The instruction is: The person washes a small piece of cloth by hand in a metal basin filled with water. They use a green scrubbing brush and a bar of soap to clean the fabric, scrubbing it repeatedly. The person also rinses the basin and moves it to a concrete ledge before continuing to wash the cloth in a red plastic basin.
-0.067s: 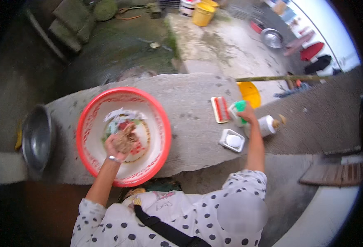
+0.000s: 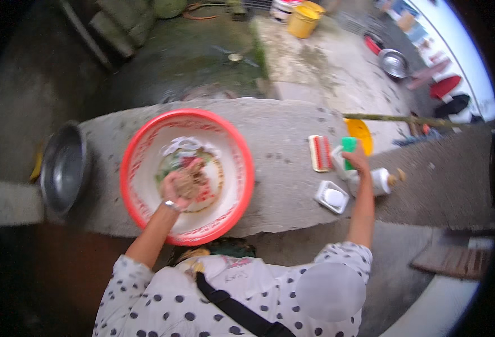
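On the left, a white enamel-look basin with a red rim (image 2: pixel 248 168) holds shallow water, and a pattern shows on its bottom. Over its middle, my left hand (image 2: pixel 171 187) is closed round a tan crumpled clump (image 2: pixel 190 184), whose kind is hard to make out. At the right, my right hand (image 2: pixel 358 160) grips a green sponge-like block (image 2: pixel 348 146) above a white dish (image 2: pixel 339 163). A brush with red bristles (image 2: pixel 320 153) lies left of that dish. Closer to me stands a white soap dish (image 2: pixel 339 206) with a white bar of soap (image 2: pixel 333 197).
A white pump bottle (image 2: pixel 380 181) lies right of my wrist. A grey metal basin (image 2: pixel 62 168) leans at the slab's left end. Beyond the grey stone slab (image 2: pixel 281 168) are a yellow bucket (image 2: pixel 304 21), a yellow tub (image 2: pixel 359 133) and a metal bowl (image 2: pixel 394 63).
The whole view has shifted, so the slab's things appear farther right. My right hand has lifted and tilted the green block upright. My left hand still holds the tan clump.
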Demonstrator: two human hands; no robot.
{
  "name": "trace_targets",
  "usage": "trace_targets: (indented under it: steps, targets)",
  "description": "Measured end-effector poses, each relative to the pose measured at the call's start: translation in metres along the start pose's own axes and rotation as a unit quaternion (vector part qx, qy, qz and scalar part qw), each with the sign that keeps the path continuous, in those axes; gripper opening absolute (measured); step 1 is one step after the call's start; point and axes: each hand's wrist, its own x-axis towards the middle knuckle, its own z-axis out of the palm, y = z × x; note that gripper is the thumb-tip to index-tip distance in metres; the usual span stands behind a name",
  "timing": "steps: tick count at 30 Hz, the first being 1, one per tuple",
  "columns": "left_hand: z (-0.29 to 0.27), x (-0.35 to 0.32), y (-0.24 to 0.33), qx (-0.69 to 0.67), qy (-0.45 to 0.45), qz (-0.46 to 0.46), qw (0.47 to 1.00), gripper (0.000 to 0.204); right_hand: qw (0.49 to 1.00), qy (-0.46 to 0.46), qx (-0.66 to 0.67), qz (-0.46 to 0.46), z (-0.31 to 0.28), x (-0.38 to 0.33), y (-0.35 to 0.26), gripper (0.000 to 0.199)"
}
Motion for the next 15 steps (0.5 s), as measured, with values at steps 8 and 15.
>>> trace_targets:
  steps: [8, 15]
  targets:
    - [0.044, -0.002, -0.008, -0.118, 0.075, 0.046, 0.989, 0.046, 0.932, -0.129, 0.152, -0.304, 0.118, -0.113, -0.262, 0.081]
    - [0.048, -0.018, 0.007, -0.084, -0.011, 0.13, 0.988, 0.048, 0.916, -0.073, -0.018, -0.394, 0.264, -0.186, -0.324, 0.05]
